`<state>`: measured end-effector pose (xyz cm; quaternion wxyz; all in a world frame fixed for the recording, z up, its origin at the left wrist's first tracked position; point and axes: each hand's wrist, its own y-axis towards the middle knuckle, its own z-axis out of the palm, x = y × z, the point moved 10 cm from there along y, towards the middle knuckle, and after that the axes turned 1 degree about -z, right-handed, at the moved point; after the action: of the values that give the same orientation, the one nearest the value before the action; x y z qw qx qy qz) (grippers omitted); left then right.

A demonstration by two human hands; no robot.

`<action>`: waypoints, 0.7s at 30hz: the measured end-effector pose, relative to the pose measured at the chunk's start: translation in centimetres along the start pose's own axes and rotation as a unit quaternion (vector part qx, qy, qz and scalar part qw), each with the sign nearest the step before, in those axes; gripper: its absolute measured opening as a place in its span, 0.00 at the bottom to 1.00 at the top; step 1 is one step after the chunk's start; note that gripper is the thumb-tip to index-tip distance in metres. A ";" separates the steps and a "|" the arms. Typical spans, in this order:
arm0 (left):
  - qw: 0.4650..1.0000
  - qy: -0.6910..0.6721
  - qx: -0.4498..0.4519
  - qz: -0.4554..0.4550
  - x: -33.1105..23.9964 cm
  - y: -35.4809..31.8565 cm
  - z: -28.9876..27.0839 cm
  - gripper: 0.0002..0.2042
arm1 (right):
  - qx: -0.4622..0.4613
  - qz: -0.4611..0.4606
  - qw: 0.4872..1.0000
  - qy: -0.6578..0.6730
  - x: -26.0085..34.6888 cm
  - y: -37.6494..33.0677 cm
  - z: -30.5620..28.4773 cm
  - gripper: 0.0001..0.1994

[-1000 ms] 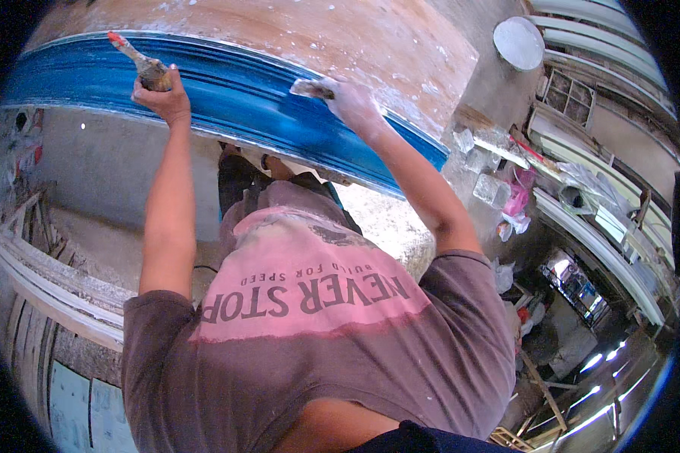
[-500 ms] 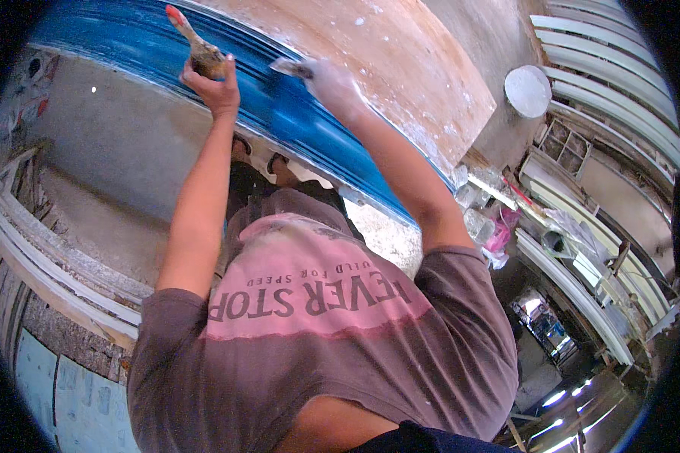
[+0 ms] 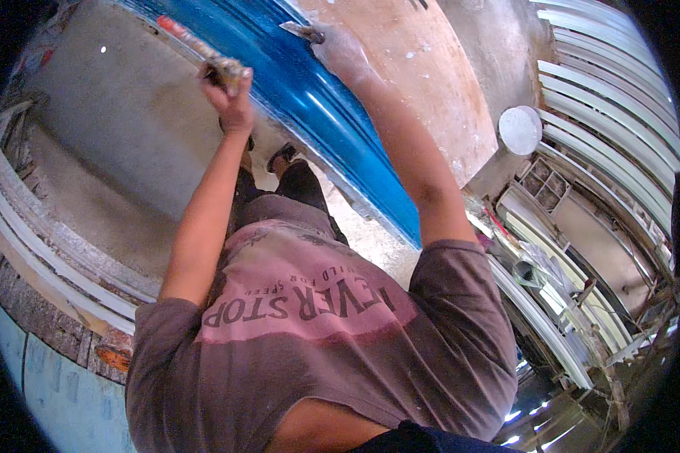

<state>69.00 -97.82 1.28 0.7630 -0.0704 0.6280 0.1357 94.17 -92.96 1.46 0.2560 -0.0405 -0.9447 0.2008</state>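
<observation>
A paintbrush with a red-tipped handle is gripped in my left hand, at the near edge of a long, glossy blue grooved moulding. The handle slants up and left, slightly blurred; the brush's worn, stained head lies by my fingers. Farther right, my right hand, dusted white, closes around a small scraper. Its pale flat blade points left over the far side of the blue piece. I cannot tell whether the blade touches the surface.
A pale, spotted wooden board lies beyond the moulding. To its right are a round white lid or bucket and stacked long white strips. Weathered boards run along the left. My feet stand close below the moulding.
The view has shifted. My left hand and the brush have moved from over the blue moulding to its near edge, and the brush lies flatter. My right hand still holds the scraper, farther up the moulding.
</observation>
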 end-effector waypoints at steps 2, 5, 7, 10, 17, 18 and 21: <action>0.998 0.031 -0.048 0.022 0.3 2.0 -6.8 0.27 | -0.010 -0.016 1.000 0.021 1.2 -1.6 -0.4 0.17; 0.992 0.064 -0.109 0.004 2.0 5.0 -18.5 0.30 | -0.030 0.008 0.999 0.034 -4.1 -11.5 -0.7 0.15; 0.977 0.126 -0.170 -0.012 0.8 5.7 -24.3 0.32 | -0.050 0.039 0.998 -0.008 -9.7 -20.4 -1.4 0.15; 0.956 0.149 -0.253 0.020 -0.5 6.5 -31.7 0.31 | -0.012 0.176 0.982 -0.073 -17.2 -27.3 -0.1 0.16; 0.932 0.094 -0.349 -0.024 -1.8 6.5 -34.4 0.32 | -0.058 -0.112 0.992 0.021 7.5 0.8 -0.9 0.16; 0.934 0.100 -0.341 -0.030 -1.5 6.8 -33.5 0.32 | -0.062 -0.091 0.992 -0.058 9.3 4.9 -0.6 0.18; 0.957 0.076 -0.276 -0.057 -0.3 8.2 -30.6 0.31 | -0.034 -0.083 0.995 0.041 18.2 11.0 -2.3 0.23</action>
<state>37.78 -98.50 -4.06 0.6705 -0.3237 0.6173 0.2543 79.26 -78.74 7.41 0.3091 0.0208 -0.9396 0.1453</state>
